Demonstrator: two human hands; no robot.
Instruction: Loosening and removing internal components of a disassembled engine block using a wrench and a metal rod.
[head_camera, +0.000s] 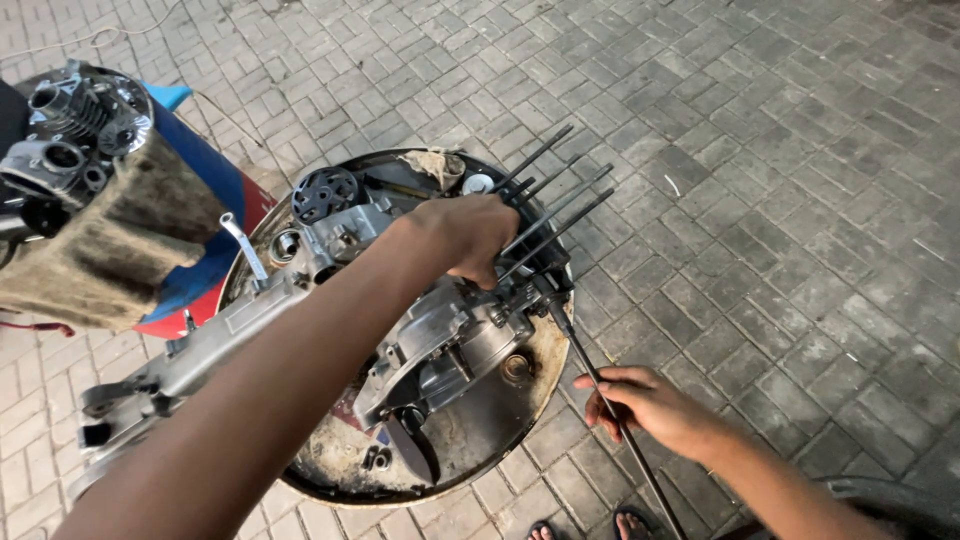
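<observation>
On the round metal tray (330, 470), engine crankcase (440, 340) sits stripped, four long studs (555, 205) bare. My left hand (462, 238) presses down on the case, fingers curled; right hand (650, 405) grips the long bar (600, 385). Cylinder head (75, 125) already off, on the left.

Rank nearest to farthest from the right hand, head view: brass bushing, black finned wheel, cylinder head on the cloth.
From the right hand:
1. brass bushing, just left of it in the round tray.
2. black finned wheel, tray's far left.
3. cylinder head, upper left on the cloth.
</observation>
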